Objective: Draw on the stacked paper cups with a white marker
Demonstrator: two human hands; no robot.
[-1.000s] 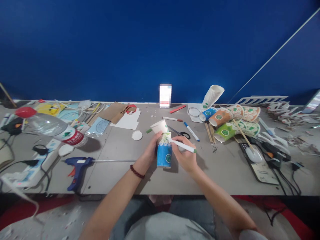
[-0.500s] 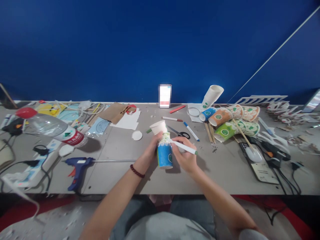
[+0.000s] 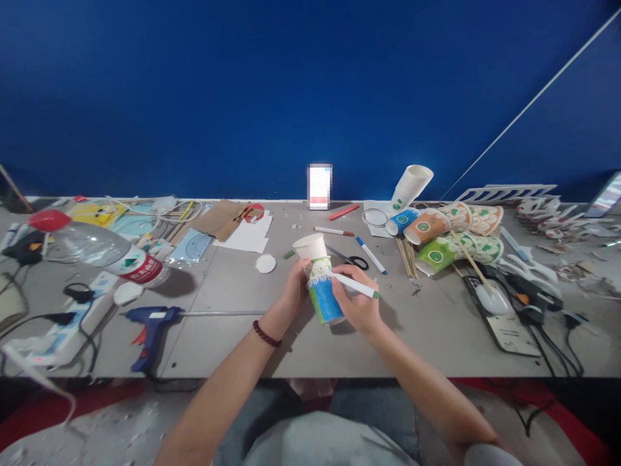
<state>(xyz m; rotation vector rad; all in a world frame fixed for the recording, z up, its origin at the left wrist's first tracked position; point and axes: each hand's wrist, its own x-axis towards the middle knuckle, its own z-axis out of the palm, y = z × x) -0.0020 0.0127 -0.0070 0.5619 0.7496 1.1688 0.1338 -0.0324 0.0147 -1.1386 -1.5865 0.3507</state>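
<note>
Two stacked paper cups (image 3: 321,285), a blue printed one below and a white one on top, tilt above the grey table (image 3: 233,336). My left hand (image 3: 291,291) is wrapped round their left side. My right hand (image 3: 356,304) grips a white marker with a green end (image 3: 354,285), its tip touching the cup's upper band.
A blue glue gun (image 3: 150,323) and a lying water bottle (image 3: 97,249) are at the left, with a power strip (image 3: 58,330). Scissors (image 3: 352,260), loose markers (image 3: 371,254), a pile of coloured cups (image 3: 449,236) and wooden sticks (image 3: 407,255) lie at the right. Cables trail at both ends.
The stacked cups have tipped so the base swings toward the right and nearer to me; both hands kept their grip and shifted slightly with them.
</note>
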